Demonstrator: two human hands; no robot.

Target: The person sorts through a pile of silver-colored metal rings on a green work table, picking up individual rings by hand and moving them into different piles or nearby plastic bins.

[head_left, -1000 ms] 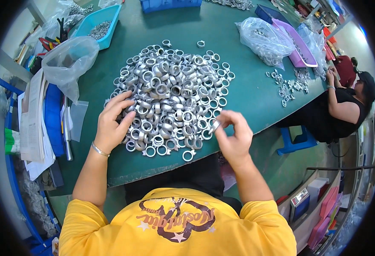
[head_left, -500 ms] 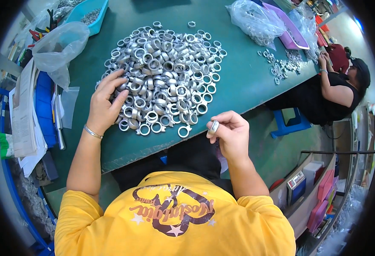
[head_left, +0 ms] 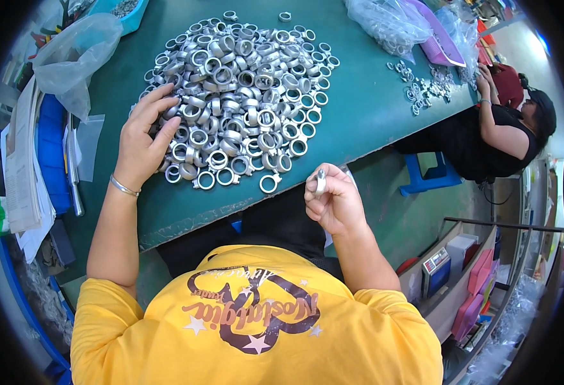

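A large heap of silver metal rings [head_left: 243, 96], each with a small lug on its side, covers the middle of the green table [head_left: 359, 119]. My left hand [head_left: 144, 135] rests at the heap's left edge, fingers apart and curved over the outer rings, gripping none that I can see. Off the table's near edge, my right hand [head_left: 334, 200] pinches one metal ring [head_left: 320, 183] between thumb and fingers. That ring is seen nearly edge-on, its lug upward. One ring [head_left: 270, 183] lies apart at the heap's near side, close to the table edge.
Left stand a clear plastic bag [head_left: 80, 58], a blue bin [head_left: 55, 154] and papers [head_left: 22, 157]. A turquoise tray [head_left: 134, 18] is behind. At right are a bagged pile [head_left: 391, 25], a purple basket [head_left: 441, 48] and small rings [head_left: 426, 90]. A co-worker [head_left: 510, 131] sits beyond a blue stool [head_left: 431, 174].
My right hand has turned the ring, so it now shows edge-on with its lug up. The whole view has shifted slightly; my left hand stays by the heap.
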